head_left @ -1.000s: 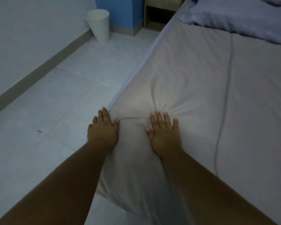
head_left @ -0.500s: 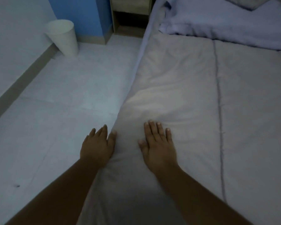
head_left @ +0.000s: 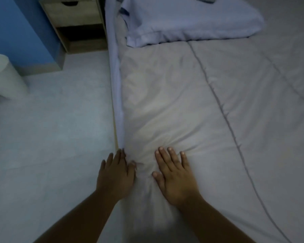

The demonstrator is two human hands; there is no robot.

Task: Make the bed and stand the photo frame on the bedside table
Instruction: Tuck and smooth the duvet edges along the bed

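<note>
Left hand [head_left: 115,174] and right hand [head_left: 175,174] slid further up the bed edge, grey duvet [head_left: 174,102] bunching under them, lilac pillow [head_left: 191,20] way ahead of right hand, bedside table [head_left: 77,20] far ahead-left, white bin [head_left: 5,78] off left, both hands flat, fingers straight, pressing duvet

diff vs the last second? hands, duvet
Left hand and right hand slid along the bed edge toward the pillow, smoothing the duvet; creases bunch ahead of the fingers again. The view followed, so the bedside table looks nearer. Nothing gripped or let go. Unchanged: both hands flat, left at the edge, right on top; pillow in place.
</note>
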